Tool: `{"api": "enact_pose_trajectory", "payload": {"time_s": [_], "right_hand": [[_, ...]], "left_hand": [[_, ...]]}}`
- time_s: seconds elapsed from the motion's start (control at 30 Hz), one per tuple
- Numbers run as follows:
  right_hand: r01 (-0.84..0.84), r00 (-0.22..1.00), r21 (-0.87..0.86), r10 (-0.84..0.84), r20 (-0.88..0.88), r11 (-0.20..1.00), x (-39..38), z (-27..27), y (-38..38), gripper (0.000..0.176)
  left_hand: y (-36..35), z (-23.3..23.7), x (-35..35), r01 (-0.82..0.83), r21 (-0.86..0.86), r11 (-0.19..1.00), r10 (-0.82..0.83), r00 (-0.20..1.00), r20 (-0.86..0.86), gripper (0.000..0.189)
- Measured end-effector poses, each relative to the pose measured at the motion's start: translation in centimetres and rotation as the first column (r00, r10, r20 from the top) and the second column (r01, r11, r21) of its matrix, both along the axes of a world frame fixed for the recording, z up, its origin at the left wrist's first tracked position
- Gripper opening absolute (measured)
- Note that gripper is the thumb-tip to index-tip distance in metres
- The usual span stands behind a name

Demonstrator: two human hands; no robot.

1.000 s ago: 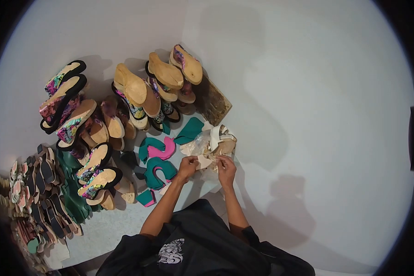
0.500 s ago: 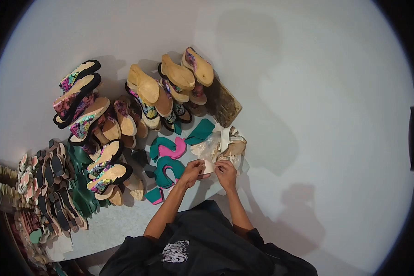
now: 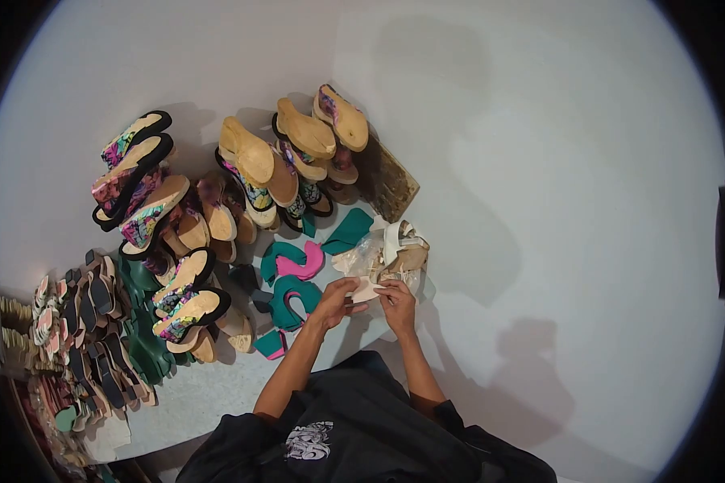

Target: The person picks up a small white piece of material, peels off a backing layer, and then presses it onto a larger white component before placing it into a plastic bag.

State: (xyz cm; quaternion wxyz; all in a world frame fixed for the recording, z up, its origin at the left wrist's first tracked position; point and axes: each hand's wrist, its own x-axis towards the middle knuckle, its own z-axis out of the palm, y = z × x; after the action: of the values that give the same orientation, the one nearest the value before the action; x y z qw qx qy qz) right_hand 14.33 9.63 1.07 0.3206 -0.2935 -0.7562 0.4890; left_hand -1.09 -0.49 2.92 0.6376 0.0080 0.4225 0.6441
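Observation:
A small pale piece [image 3: 364, 291] is held between both hands near the table's front edge. My left hand [image 3: 337, 301] grips its left end, fingers closed round it. My right hand [image 3: 397, 306] pinches its right end between thumb and fingers. Just beyond the hands lies a clear plastic bag [image 3: 367, 256] with a white strap piece [image 3: 393, 241] beside it. Left of the hands are curved teal pieces [image 3: 288, 299] and a pink curved piece [image 3: 308, 262]. What the pale piece is made of cannot be told.
Shoe forms with patterned uppers [image 3: 250, 153] stand in stacks at the back left. A worn wooden board [image 3: 388, 181] lies behind the bag. Dark soles [image 3: 101, 290] and green pieces [image 3: 141, 338] cover the left end of the table [image 3: 181, 414]. A wall rises behind.
The pale piece has tilted from more upright to flatter between my hands. My right hand has shifted slightly and the camera view has moved a little.

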Motion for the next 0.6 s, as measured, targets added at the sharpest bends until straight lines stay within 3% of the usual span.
{"api": "enact_pose_trajectory", "payload": {"time_s": [0.03,0.1,0.23,0.3,0.43,0.53,0.6], "right_hand": [[0.000,1.000,0.001,0.000,-0.003,1.000,0.0,0.0,0.0,0.023],[-0.017,0.999,0.040,0.016,0.029,0.999,-0.1,0.1,0.0,0.023],[-0.002,0.998,0.069,-0.002,0.062,0.998,0.0,0.5,-0.2,0.030],[0.018,1.000,-0.293,-0.021,-0.009,0.956,-0.2,0.4,-0.4,0.042],[-0.052,0.998,-0.240,0.046,-0.030,0.969,-0.5,-0.3,-0.3,0.048],[-0.084,0.993,-0.384,0.044,-0.111,0.920,-0.7,-0.1,-0.4,0.047],[-0.115,0.982,-0.632,-0.008,-0.187,0.766,-0.8,0.5,-0.2,0.048]], "left_hand": [[0.1,-0.3,0.1,0.000,0.001,1.000,0.000,1.000,-0.003,0.024],[0.1,-1.0,0.3,0.039,-0.026,0.999,-0.043,0.977,-0.208,0.028],[0.1,-2.1,0.5,-0.023,-0.017,1.000,0.018,0.967,-0.253,0.034],[0.2,-2.4,0.3,-0.052,0.004,0.999,0.052,0.958,-0.283,0.036],[0.1,-1.7,0.3,-0.054,0.013,0.998,0.055,0.948,-0.313,0.042],[0.1,-1.7,0.5,-0.095,0.025,0.995,0.098,0.923,-0.373,0.049],[0.2,-1.9,0.5,-0.086,0.051,0.995,0.099,0.900,-0.425,0.052]]}}
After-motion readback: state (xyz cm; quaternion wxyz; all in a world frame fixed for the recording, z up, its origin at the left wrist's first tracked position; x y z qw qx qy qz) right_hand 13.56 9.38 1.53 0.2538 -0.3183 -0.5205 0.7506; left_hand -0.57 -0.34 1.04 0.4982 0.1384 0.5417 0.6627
